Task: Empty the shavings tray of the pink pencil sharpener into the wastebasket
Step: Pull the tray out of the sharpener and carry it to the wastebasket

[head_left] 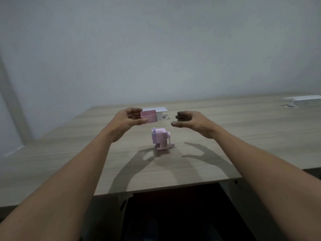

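The pink pencil sharpener [160, 140] stands upright on the wooden table [243, 136], its crank handle pointing right. Above and to the left of it, my left hand [129, 119] holds the pink translucent shavings tray [150, 116] by its left end, lifted clear of the table. My right hand [189, 121] hovers above and to the right of the sharpener, fingers apart and curved, holding nothing. No wastebasket shows in this view.
A white cable-port cover [157, 110] sits on the table just behind the tray, and a second one [302, 100] lies at the far right. A plain wall rises behind the table. The table's front edge runs below my forearms, with dark floor underneath.
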The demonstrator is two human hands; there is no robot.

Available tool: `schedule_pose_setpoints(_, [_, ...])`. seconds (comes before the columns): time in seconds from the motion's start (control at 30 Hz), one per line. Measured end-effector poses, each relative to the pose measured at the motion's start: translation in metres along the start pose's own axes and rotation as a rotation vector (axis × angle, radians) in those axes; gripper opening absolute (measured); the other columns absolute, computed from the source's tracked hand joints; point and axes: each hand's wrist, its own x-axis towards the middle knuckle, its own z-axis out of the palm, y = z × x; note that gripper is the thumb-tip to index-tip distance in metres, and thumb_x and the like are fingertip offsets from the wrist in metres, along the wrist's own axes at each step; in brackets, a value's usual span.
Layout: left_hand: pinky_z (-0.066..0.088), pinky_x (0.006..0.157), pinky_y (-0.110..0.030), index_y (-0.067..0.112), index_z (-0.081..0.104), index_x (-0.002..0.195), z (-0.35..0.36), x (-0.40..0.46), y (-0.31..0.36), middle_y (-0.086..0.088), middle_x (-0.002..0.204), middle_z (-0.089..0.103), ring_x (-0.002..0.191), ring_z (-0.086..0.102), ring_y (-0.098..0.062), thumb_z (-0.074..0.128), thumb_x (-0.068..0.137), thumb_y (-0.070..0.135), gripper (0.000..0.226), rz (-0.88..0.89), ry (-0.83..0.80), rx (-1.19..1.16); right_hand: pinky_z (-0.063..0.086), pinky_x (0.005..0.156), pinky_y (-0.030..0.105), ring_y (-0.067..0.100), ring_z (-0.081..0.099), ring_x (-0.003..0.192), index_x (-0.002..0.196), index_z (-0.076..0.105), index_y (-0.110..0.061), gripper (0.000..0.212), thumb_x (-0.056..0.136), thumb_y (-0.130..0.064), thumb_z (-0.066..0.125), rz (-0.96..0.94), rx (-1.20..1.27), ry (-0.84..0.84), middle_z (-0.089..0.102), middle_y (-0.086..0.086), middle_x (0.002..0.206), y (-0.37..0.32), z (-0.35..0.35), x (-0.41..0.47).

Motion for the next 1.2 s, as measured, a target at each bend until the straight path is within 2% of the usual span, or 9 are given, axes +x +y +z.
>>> schedule_pose_setpoints(0.2, [0.052,0.091,-0.021,0.006,0.060,0.137,0.056,0.017,0.033,-0.007,0.124,0.072,0.115,0.069,-0.018,0.086,0.077,0.013,0.066,0.037,-0.147,0.006,0.043,0.113,0.033,0.010,0.064,0.121,0.138,0.061,-0.007,0.075,0.073,-0.034,0.089,0.000,-0.007,0.055,0.071,0.002,0.129,-0.022,-0.034,-0.013])
schedule_pose_setpoints(0.43, [0.055,0.091,-0.019,0.006,0.063,0.134,0.144,0.040,0.053,-0.005,0.119,0.075,0.104,0.073,-0.011,0.087,0.076,0.012,0.062,0.101,-0.318,-0.044,0.051,0.101,0.032,0.018,0.068,0.117,0.123,0.074,-0.014,0.047,0.079,-0.030,0.084,0.014,-0.080,0.169,0.077,0.002,0.116,-0.018,-0.090,-0.058])
schedule_pose_setpoints(0.53, [0.054,0.086,-0.018,0.004,0.062,0.135,0.186,0.047,0.058,-0.006,0.121,0.074,0.106,0.073,-0.012,0.086,0.076,0.011,0.064,0.122,-0.392,-0.091,0.052,0.101,0.033,0.019,0.068,0.117,0.123,0.074,-0.014,0.048,0.079,-0.030,0.084,0.040,-0.127,0.241,0.077,0.001,0.116,-0.014,-0.121,-0.088])
schedule_pose_setpoints(0.63, [0.055,0.094,-0.023,0.003,0.058,0.138,0.240,0.049,0.068,-0.007,0.125,0.072,0.113,0.071,-0.015,0.086,0.077,0.010,0.067,0.136,-0.513,-0.136,0.054,0.099,0.030,0.019,0.068,0.115,0.122,0.074,-0.014,0.046,0.079,-0.029,0.084,0.085,-0.156,0.342,0.078,0.000,0.114,-0.008,-0.157,-0.132])
schedule_pose_setpoints(0.73, [0.056,0.091,-0.020,0.003,0.059,0.137,0.297,0.042,0.078,-0.007,0.126,0.073,0.114,0.071,-0.016,0.084,0.080,0.012,0.064,0.154,-0.633,-0.172,0.053,0.092,0.027,0.015,0.069,0.112,0.123,0.073,-0.013,0.047,0.080,-0.027,0.084,0.137,-0.190,0.419,0.077,0.001,0.116,-0.004,-0.189,-0.178])
schedule_pose_setpoints(0.87, [0.053,0.098,-0.026,0.001,0.062,0.134,0.363,0.019,0.089,-0.008,0.122,0.075,0.114,0.071,-0.019,0.083,0.081,0.015,0.058,0.175,-0.769,-0.218,0.053,0.098,0.025,0.012,0.068,0.115,0.123,0.073,-0.014,0.044,0.082,-0.024,0.082,0.202,-0.209,0.512,0.077,0.000,0.117,-0.002,-0.220,-0.242])
schedule_pose_setpoints(1.0, [0.051,0.102,-0.029,0.002,0.066,0.130,0.409,-0.004,0.095,-0.007,0.120,0.076,0.115,0.071,-0.020,0.084,0.081,0.018,0.055,0.197,-0.844,-0.256,0.054,0.095,0.021,0.006,0.069,0.111,0.128,0.070,-0.014,0.050,0.081,-0.025,0.083,0.254,-0.233,0.567,0.075,-0.003,0.119,-0.001,-0.237,-0.295])
schedule_pose_setpoints(1.1, [0.051,0.104,-0.031,0.003,0.066,0.130,0.441,-0.024,0.094,-0.007,0.120,0.076,0.116,0.070,-0.020,0.083,0.081,0.018,0.054,0.206,-0.910,-0.276,0.057,0.094,0.028,0.018,0.069,0.115,0.130,0.069,-0.011,0.058,0.076,-0.027,0.087,0.315,-0.201,0.611,0.075,0.001,0.121,0.007,-0.252,-0.333])
schedule_pose_setpoints(1.2, [0.051,0.105,-0.031,0.003,0.067,0.130,0.466,-0.044,0.092,-0.007,0.121,0.076,0.116,0.070,-0.018,0.083,0.082,0.018,0.053,0.211,-0.954,-0.296,0.053,0.104,0.039,0.023,0.068,0.119,0.130,0.068,-0.007,0.067,0.070,-0.027,0.091,0.350,-0.158,0.646,0.074,0.004,0.123,0.018,-0.258,-0.365])
